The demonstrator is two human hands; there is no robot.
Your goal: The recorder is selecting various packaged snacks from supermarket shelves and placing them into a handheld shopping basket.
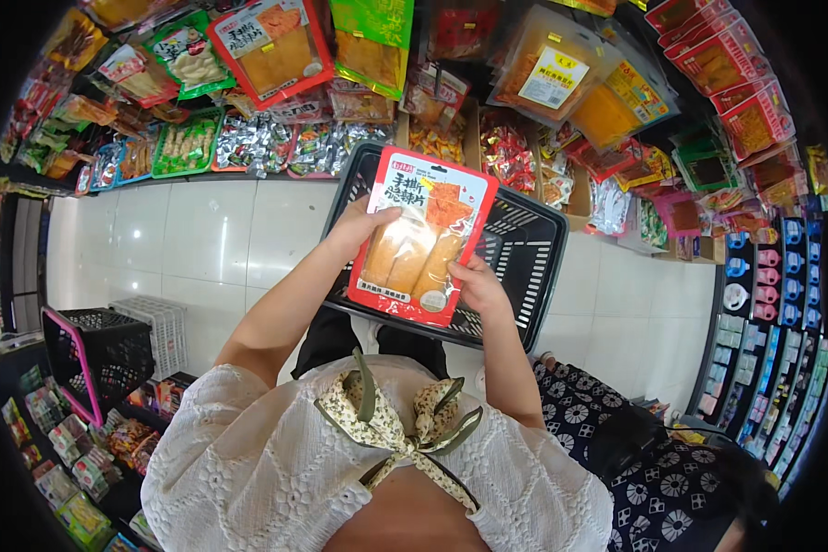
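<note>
Both my hands hold a red-edged snack packet (412,241) flat in front of me, its clear window showing several long orange-brown strips. My left hand (366,225) grips its left edge, with the thumb lying across the front. At the lower right edge, my right hand (476,281) pinches the packet between thumb and fingers. Beneath the packet is a black plastic shopping basket (545,267) with slotted sides. The packet hides much of the basket's inside.
Hanging snack packets (271,51) and trays of small wrapped sweets (253,140) line the shelf ahead. A person in dark patterned clothing (580,405) is close on my right. Another black basket (110,350) with a pink handle stands at left, beside a white wire basket (161,336).
</note>
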